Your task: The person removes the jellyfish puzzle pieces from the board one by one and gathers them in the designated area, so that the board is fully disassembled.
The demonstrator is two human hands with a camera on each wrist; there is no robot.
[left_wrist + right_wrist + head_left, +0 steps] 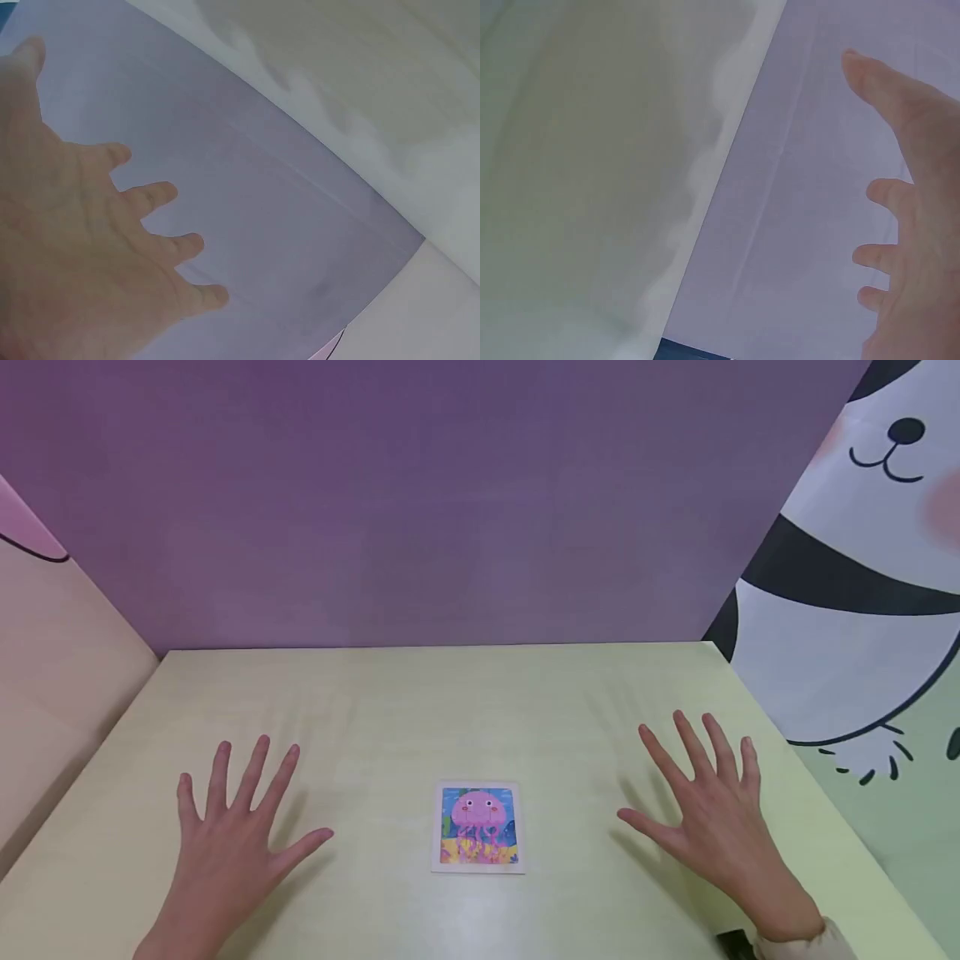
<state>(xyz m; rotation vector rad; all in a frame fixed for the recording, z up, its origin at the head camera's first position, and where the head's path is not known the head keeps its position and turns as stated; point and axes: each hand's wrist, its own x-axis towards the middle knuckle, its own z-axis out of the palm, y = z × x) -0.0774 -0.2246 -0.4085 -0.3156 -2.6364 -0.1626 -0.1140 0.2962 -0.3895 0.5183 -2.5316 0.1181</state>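
Observation:
A small square picture (478,827) with a white border lies flat on the pale table (390,718); it shows a pink jellyfish over a blue and yellow seabed. To its left the left hand (228,852) hovers palm down, fingers spread wide, holding nothing. On the other side the right hand (712,827) is spread in the same way, its thumb pointing toward the picture. Both hands cast shadows on the tabletop. In the left wrist view the left palm (82,225) shows bare, and the right wrist view has the right hand's fingers (885,259) apart with nothing between them.
A purple wall (450,502) rises behind the table's back edge. At the right stands a wall with a black and white cartoon animal (847,652). A pale wall (60,677) runs along the left side. Something small and black (735,943) sits by the right wrist.

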